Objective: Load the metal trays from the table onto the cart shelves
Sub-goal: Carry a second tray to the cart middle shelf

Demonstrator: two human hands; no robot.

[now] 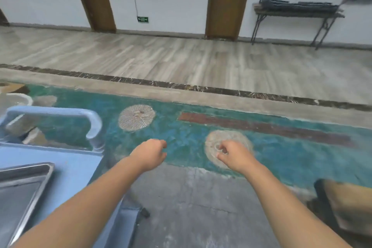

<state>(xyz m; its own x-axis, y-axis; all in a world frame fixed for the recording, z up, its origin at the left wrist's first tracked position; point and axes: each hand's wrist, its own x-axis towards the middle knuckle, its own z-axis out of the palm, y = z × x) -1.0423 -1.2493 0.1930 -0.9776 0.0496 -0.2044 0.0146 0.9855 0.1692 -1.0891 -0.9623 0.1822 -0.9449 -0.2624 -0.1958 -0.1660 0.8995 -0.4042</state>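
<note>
Two empty hands: our left hand (150,154) and right hand (233,156) hung loosely curled. One tray (22,191) lay on the cart (80,167); we judged fetching another came next.

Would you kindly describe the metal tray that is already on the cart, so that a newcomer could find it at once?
Look to the lower left, where the blue cart with its curved handle stands. On its top, at the picture's left edge, lies the metal tray. It is the only shiny grey rectangle with a raised rim there.
</note>
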